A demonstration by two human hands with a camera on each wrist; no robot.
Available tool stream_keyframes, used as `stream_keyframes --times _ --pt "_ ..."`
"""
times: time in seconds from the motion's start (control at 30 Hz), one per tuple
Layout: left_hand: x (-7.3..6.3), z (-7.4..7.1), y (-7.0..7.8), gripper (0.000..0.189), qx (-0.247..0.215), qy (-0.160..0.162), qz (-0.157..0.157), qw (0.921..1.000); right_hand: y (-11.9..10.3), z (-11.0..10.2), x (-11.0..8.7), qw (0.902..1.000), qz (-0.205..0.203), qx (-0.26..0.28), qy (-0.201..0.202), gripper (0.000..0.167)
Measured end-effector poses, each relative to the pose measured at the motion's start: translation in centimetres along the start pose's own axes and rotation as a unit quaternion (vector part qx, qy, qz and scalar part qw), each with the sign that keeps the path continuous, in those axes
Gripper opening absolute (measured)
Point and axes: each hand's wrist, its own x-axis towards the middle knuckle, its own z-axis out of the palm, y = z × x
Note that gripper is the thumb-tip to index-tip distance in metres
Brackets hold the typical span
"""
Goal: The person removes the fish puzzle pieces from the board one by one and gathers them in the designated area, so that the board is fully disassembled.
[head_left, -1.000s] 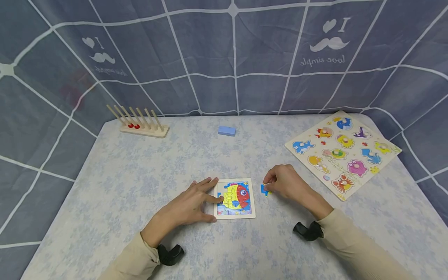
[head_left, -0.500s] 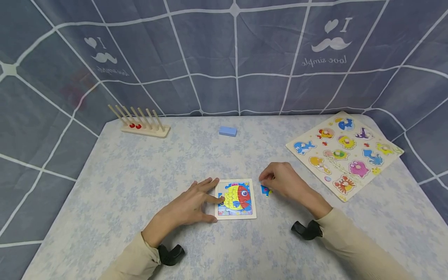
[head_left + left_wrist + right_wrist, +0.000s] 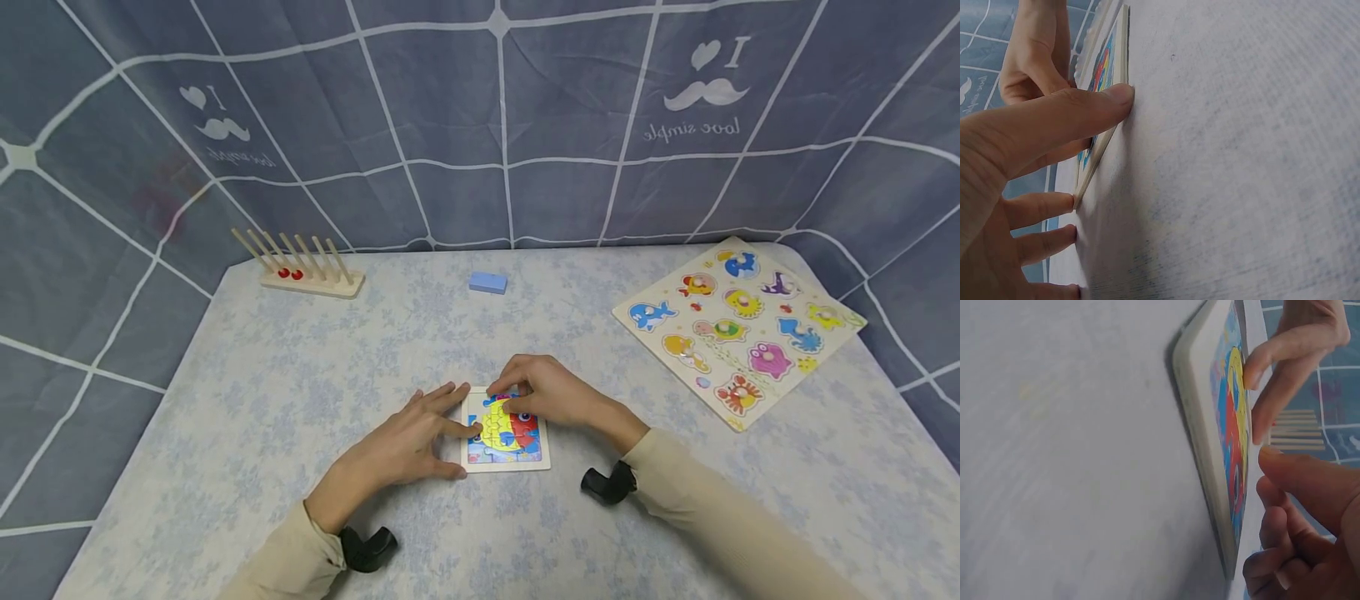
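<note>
A square jigsaw puzzle (image 3: 501, 450) with a pale wooden frame shows a yellow and red fish on blue. My left hand (image 3: 408, 433) is spread along its left side. The thumb touches the frame's near edge, the index fingertip rests on the picture, and other fingers lie by the far left corner. Over the puzzle's upper part, my right hand (image 3: 551, 393) pinches a small blue and yellow puzzle piece (image 3: 491, 401), mostly covered by the fingers. In the right wrist view, the thumb and curled fingers hover close above the picture; the piece cannot be made out there.
A wooden board (image 3: 712, 367) with sea-animal knob pieces lies at the right. At the back left stands a peg rack (image 3: 318, 283) with red beads (image 3: 297, 274). A blue block (image 3: 488, 282) sits at the back middle. A patterned cloth covers the table (image 3: 337, 350).
The right hand has picked up the puzzle piece from the table right of the frame and moved left with it over the puzzle. The left hand stays in place.
</note>
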Motion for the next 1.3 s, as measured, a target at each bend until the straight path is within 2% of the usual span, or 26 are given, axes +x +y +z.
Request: stream_keyframes --times 0.2,0.4,0.7,0.87,1.0,1.3 --pt "0.0 0.0 0.0 0.057 0.006 0.002 0.004 1.0000 -0.2 0.4 0.4 0.9990 -0.002 -0.038 -0.025 0.028" --pt "-0.1 -0.1 0.1 0.057 0.007 0.003 0.003 1.0000 -0.5 0.4 0.5 0.9988 0.006 -0.042 -0.025 0.025" --pt "-0.1 -0.1 0.0 0.058 0.005 0.003 0.006 1.0000 -0.8 0.6 0.6 0.9996 0.006 -0.024 -0.014 0.023" --pt "-0.1 -0.1 0.0 0.058 0.004 0.003 0.004 1.0000 -1.1 0.6 0.6 0.9997 0.020 -0.008 -0.013 0.029" --pt "-0.1 -0.1 0.0 0.058 0.002 0.001 0.000 1.0000 -1.1 0.5 0.3 0.9993 0.032 -0.017 -0.006 0.033" --pt "-0.1 0.0 0.0 0.058 0.001 0.002 -0.003 1.0000 -0.9 0.1 -0.2 0.9990 0.038 -0.011 0.019 0.025"
